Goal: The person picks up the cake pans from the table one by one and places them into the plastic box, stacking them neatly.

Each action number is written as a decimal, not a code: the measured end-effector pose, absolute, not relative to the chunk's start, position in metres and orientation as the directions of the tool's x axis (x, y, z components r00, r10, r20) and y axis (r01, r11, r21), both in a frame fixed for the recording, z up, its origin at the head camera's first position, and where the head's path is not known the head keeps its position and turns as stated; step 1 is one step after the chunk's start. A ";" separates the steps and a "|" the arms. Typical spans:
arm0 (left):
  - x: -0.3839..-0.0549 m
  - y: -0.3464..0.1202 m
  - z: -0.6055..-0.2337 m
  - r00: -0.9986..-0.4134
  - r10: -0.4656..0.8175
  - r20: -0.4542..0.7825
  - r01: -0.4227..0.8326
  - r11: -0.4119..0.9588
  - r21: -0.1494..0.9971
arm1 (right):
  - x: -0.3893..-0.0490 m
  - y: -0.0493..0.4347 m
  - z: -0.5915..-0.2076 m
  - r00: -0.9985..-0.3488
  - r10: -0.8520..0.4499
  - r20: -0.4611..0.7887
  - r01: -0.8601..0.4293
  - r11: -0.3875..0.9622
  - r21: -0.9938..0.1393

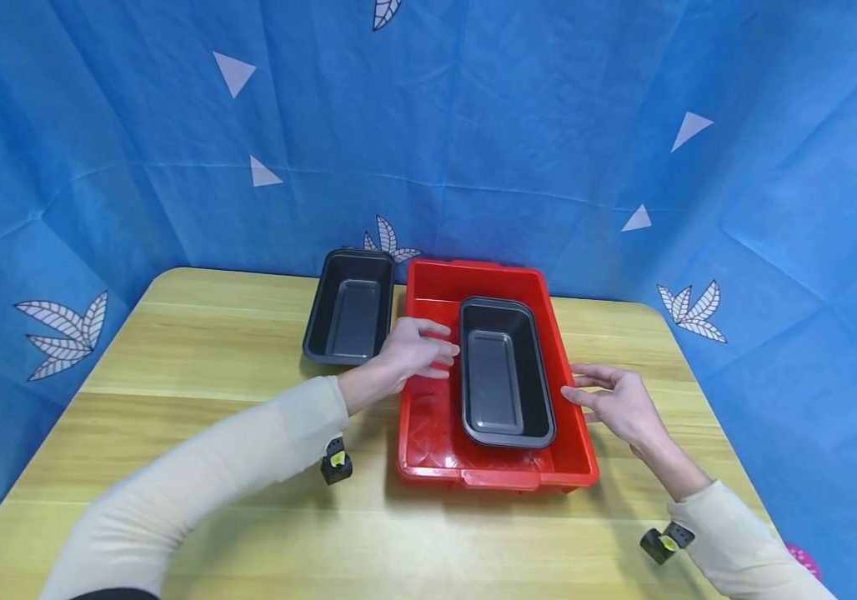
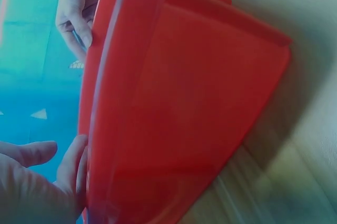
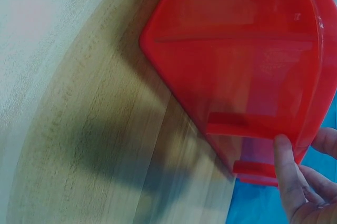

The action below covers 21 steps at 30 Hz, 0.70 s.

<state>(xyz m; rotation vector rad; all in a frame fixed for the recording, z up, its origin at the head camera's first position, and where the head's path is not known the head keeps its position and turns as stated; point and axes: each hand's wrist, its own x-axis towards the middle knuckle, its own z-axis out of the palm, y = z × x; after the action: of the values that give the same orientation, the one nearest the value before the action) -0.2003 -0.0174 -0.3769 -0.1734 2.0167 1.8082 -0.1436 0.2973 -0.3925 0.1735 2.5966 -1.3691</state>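
A dark loaf pan lies inside a red rectangular plastic bin on the table. My left hand reaches across the bin's left rim, its straight, spread fingertips close to the pan's left edge. In the left wrist view the thumb stands off from the rim. At the bin's right side is my right hand, thumb over the rim and fingers along the outside. One straight finger touches the outer wall in the right wrist view.
Another dark loaf pan stands left of the bin near the table's back edge. A pale wooden table is backed by a blue patterned curtain. Small black devices sit at both wrists, the left one over the table.
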 end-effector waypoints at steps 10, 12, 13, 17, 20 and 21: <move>-0.206 -0.039 -0.371 -0.902 0.202 -0.383 -0.346 0.196 0.918 | -0.144 0.297 -0.392 -0.971 0.018 -0.239 0.207 0.562 -0.801; -0.209 -0.044 -0.369 -0.901 0.213 -0.377 -0.334 0.213 0.918 | -0.144 0.297 -0.392 -0.970 0.019 -0.241 0.210 0.562 -0.800; -0.210 -0.047 -0.368 -0.901 0.218 -0.375 -0.329 0.218 0.919 | -0.144 0.297 -0.392 -0.970 0.020 -0.242 0.210 0.563 -0.799; -0.213 -0.059 -0.364 -0.904 0.219 -0.366 -0.312 0.247 0.918 | -0.144 0.298 -0.392 -0.971 0.017 -0.240 0.208 0.562 -0.801; -0.216 -0.068 -0.361 -0.908 0.211 -0.362 -0.306 0.257 0.917 | -0.144 0.298 -0.393 -0.971 0.016 -0.238 0.206 0.563 -0.801; -0.218 -0.071 -0.360 -0.910 0.208 -0.359 -0.302 0.259 0.917 | -0.144 0.298 -0.393 -0.971 0.015 -0.238 0.205 0.564 -0.800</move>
<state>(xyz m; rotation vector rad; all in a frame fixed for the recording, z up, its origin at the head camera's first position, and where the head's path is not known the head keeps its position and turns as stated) -0.2177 -0.0707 -0.3599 -0.0851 2.1276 1.6900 -0.1441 0.2976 -0.3927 0.1853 2.5925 -1.3664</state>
